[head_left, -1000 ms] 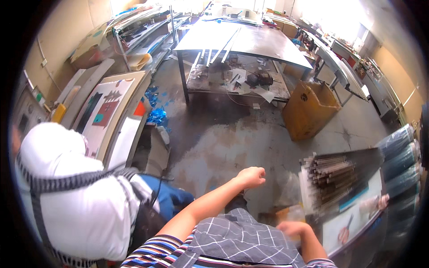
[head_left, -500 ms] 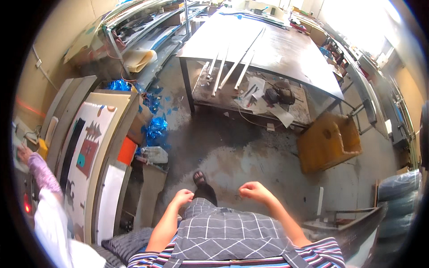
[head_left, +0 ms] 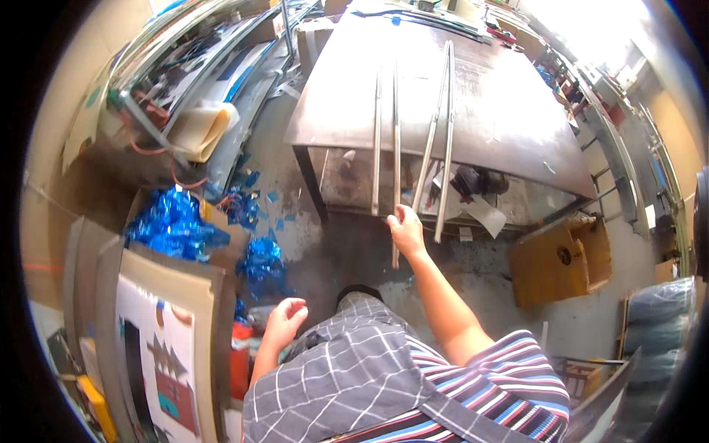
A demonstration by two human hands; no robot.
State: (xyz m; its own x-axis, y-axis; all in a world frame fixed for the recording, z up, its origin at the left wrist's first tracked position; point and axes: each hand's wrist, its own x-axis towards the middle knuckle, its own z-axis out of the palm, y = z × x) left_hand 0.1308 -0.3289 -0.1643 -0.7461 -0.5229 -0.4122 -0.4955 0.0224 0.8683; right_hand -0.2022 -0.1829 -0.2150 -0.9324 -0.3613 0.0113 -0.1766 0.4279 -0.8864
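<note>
Several long, thin, pale strips lie side by side on the table, their near ends jutting past its edge. My right hand (head_left: 407, 230) reaches forward, closed with thumb and fingers around one long strip (head_left: 396, 155) near its near end. To the left of it lies another strip (head_left: 377, 148); two more, a slanting strip (head_left: 429, 151) and a longer-reaching strip (head_left: 447, 155), lie to the right. My left hand (head_left: 285, 323) hangs by my checked apron (head_left: 332, 369), loosely curled, thumb apart from the fingers, with nothing in it.
The metal-topped table (head_left: 332, 111) stands ahead, papers and a dark machine (head_left: 480, 179) beneath it. A brown box (head_left: 550, 266) sits on the floor at right. Crumpled blue foil (head_left: 177, 225) and a printed board (head_left: 166, 354) are at left, near a loaded rack (head_left: 199, 81).
I have come nearer the table. My right hand has moved forward and taken hold of a strip, whose end now sticks out farther. The other person's arm at left is out of view.
</note>
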